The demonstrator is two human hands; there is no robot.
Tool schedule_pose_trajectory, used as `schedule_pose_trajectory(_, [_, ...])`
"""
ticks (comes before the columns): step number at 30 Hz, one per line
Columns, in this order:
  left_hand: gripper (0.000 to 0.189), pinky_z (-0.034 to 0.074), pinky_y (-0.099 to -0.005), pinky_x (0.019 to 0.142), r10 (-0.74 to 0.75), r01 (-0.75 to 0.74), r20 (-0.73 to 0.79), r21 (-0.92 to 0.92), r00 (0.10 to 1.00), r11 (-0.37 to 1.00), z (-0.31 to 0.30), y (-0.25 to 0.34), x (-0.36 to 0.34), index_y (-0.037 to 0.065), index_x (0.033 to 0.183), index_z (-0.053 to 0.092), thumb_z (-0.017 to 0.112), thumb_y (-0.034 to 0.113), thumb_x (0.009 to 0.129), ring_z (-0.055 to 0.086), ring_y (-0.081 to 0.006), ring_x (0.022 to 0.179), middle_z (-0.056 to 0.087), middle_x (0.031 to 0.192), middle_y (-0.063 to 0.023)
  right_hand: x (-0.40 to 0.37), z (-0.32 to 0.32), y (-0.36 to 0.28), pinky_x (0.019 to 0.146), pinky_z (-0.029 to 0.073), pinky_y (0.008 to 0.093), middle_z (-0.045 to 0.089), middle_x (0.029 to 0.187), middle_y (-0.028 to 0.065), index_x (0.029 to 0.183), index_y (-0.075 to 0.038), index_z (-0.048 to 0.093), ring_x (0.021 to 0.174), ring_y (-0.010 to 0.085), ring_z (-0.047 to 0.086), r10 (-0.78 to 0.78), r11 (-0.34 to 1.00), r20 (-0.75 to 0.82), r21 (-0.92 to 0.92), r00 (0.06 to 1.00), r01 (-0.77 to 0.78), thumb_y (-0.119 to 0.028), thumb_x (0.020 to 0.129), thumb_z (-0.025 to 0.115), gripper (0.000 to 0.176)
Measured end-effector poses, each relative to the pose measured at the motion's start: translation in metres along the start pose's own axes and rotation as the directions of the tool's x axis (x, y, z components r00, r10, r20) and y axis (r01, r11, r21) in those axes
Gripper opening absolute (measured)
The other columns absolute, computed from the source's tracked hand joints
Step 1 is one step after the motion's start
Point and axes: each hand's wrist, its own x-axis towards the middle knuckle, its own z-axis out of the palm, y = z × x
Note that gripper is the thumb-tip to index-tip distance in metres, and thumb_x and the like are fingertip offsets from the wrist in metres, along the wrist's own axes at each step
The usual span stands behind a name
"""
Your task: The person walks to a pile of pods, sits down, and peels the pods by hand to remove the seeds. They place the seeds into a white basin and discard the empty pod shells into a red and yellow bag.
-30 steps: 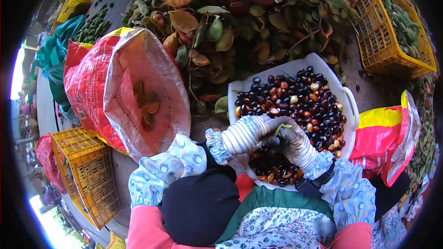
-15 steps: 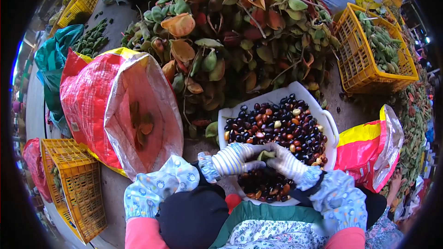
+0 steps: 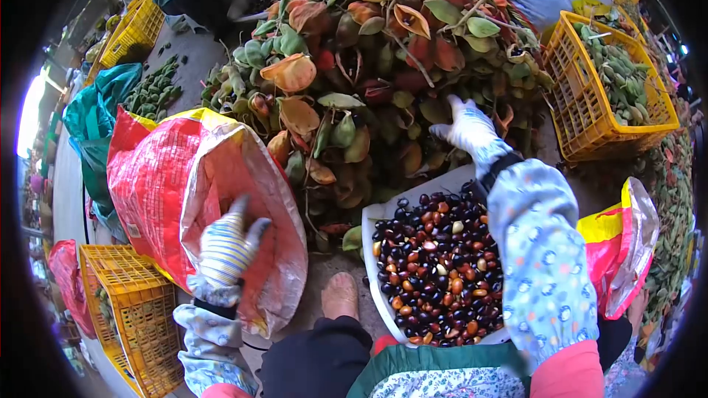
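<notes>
My left hand [image 3: 230,249], in a striped glove, is at the mouth of a red woven sack [image 3: 158,177]. Its fingers are stretched and apart, a little blurred, and nothing shows in them. Out over the right of a large heap of seed pods [image 3: 343,129] reaches my right hand [image 3: 470,127], gloved too. Its thumb and fingers are spread against the pods, with no pod visibly gripped. Below that arm sits a white basin [image 3: 372,280] holding glossy black and brown seeds [image 3: 435,265]; my sleeve hides its right side.
Yellow crates stand at right [image 3: 590,114], holding green pods, and at lower left [image 3: 151,324]. Another red and yellow sack [image 3: 616,243] lies right of the basin. A teal bag [image 3: 99,118] is at left. Another person's arm and clothing show at the top left.
My hands have parted from above the basin, where they held a green pod. The left moved to the sack's mouth, the right forward to the heap. The pod no longer shows in either hand.
</notes>
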Motion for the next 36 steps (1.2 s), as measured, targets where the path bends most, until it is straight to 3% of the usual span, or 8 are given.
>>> schedule_pose_trajectory(9, [0.046,0.048,-0.0351,0.076,0.438,-0.075,0.439,-0.634,0.785,0.77,0.057,0.091,0.019,0.005,0.121,0.049,0.059,0.032,0.084,0.063,-0.0297,0.088,0.064,0.092,-0.0178,0.043,0.059,0.0,0.094,0.043,0.0411,0.034,0.133,0.0193,0.131,-0.018,0.037,0.115,0.0377,0.046,0.211,0.97,-0.048,0.133,0.976,-0.203,-0.027,0.074,0.071,0.066])
schedule_pose_trajectory(14, [0.049,0.043,-0.0327,0.087,0.505,0.095,0.367,-0.869,0.781,0.485,0.098,0.103,0.008,0.004,0.122,0.049,0.054,0.038,0.087,0.058,-0.0272,0.103,0.06,0.108,-0.0176,0.013,0.04,0.04,0.084,0.045,0.0388,0.06,0.106,0.02,0.112,-0.005,0.055,0.1,0.0352,0.056,-0.109,0.906,-0.154,0.39,0.982,0.162,-0.02,0.072,0.071,0.045])
schedule_pose_trajectory(20, [0.059,0.037,-0.0323,0.096,0.484,0.236,0.511,-0.821,0.711,0.52,0.116,0.121,-0.003,0.004,0.129,0.043,0.051,0.045,0.088,0.048,-0.0269,0.117,0.052,0.123,-0.0172,-0.098,0.026,0.086,0.078,0.048,0.0297,0.06,0.106,0.0064,0.108,-0.002,0.057,0.093,0.0141,0.056,-0.402,0.649,0.041,0.718,0.915,0.253,-0.019,0.078,0.07,0.037])
schedule_pose_trajectory(21, [0.061,0.036,-0.0329,0.097,0.493,0.222,0.513,-0.817,0.703,0.533,0.113,0.126,-0.004,0.004,0.13,0.041,0.05,0.047,0.088,0.047,-0.028,0.118,0.05,0.125,-0.018,-0.138,0.001,0.063,0.074,0.049,0.027,0.055,0.107,0.0023,0.113,-0.001,0.054,0.092,0.0125,0.054,-0.259,0.342,0.326,0.911,0.909,-0.23,-0.022,0.08,0.068,0.041])
schedule_pose_trajectory(26, [0.081,0.034,-0.0306,0.098,0.637,0.29,0.55,-0.832,0.54,0.473,0.108,0.152,0.004,0.003,0.137,0.027,0.05,0.059,0.082,0.043,-0.0194,0.119,0.048,0.126,-0.0124,-0.199,0.0,0.064,0.067,0.046,0.0217,0.055,0.098,0.0024,0.126,0.0,0.043,0.073,0.008,0.053,-0.482,0.434,0.394,0.883,0.782,-0.177,-0.054,0.082,0.055,0.071])
schedule_pose_trajectory(30, [0.075,0.045,-0.0249,0.082,0.658,0.673,0.438,-0.726,0.612,-0.143,0.093,0.168,-0.016,0.007,0.132,0.035,0.062,0.052,0.078,0.052,-0.0123,0.1,0.051,0.117,-0.0023,-0.222,0.009,0.065,0.069,0.049,0.0239,0.056,0.1,0.0035,0.123,-0.002,0.046,0.083,0.0089,0.056,-0.538,0.41,0.41,0.891,0.737,-0.196,-0.057,0.08,0.053,0.07])
schedule_pose_trajectory(34, [0.062,0.047,-0.0321,0.089,0.634,0.73,0.395,-0.525,0.665,-0.438,0.112,0.166,-0.013,0.004,0.126,0.04,0.067,0.035,0.08,0.053,-0.0188,0.107,0.053,0.116,-0.0071,-0.222,0.017,0.075,0.061,0.048,0.0213,0.06,0.082,0.0023,0.115,-0.003,0.051,0.068,0.0084,0.059,-0.459,0.428,0.41,0.88,0.788,-0.209,-0.061,0.082,0.047,0.067])
schedule_pose_trajectory(36, [0.061,0.042,-0.0301,0.093,0.609,0.681,0.407,-0.657,0.681,-0.323,0.114,0.165,-0.011,0.004,0.125,0.04,0.067,0.034,0.079,0.052,-0.0165,0.107,0.053,0.116,-0.0069,-0.22,0.012,0.072,0.055,0.048,0.0206,0.055,0.083,-0.0002,0.121,-0.007,0.046,0.06,0.0082,0.056,-0.363,0.444,0.521,0.826,0.772,-0.349,-0.053,0.086,0.049,0.058])
